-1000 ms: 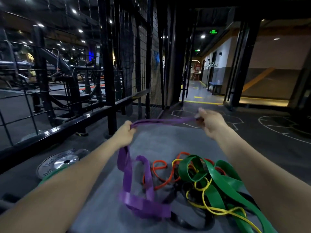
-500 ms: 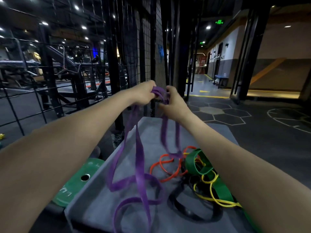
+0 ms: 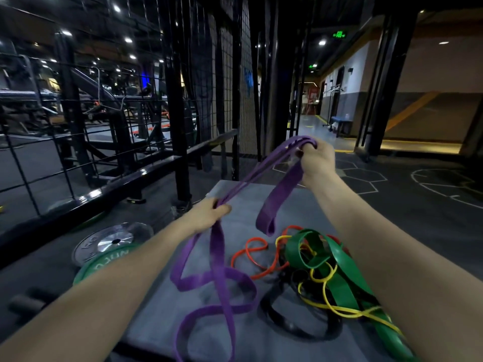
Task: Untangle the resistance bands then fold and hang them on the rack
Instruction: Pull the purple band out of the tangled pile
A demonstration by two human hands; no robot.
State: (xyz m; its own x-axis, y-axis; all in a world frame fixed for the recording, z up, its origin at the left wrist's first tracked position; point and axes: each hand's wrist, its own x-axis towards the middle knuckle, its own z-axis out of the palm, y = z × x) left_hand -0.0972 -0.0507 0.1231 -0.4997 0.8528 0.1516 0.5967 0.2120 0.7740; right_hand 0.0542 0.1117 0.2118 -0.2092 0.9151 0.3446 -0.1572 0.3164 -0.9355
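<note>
Both hands grip the purple band (image 3: 218, 259). My right hand (image 3: 315, 159) holds a folded end up high, with one loop dangling from it. Lower and to the left, my left hand (image 3: 209, 215) pinches two taut strands; the rest of the band trails in loops onto the grey padded box (image 3: 167, 312). On the box to the right lies a tangle of a green band (image 3: 337, 280), an orange band (image 3: 251, 254), a yellow band (image 3: 329, 307) and a black band (image 3: 285, 322). The black wire-grid rack (image 3: 230, 82) stands behind the box.
Two weight plates lie on the floor left of the box: a silver-centred one (image 3: 109, 241) and a green one (image 3: 104, 259). A black rail and fence (image 3: 104, 189) run along the left. Dark floor with white markings (image 3: 428, 194) spreads to the right.
The hands were together up high at the purple band's top. Now my left hand has slid down and left along the strands while my right hand stays raised with the fold.
</note>
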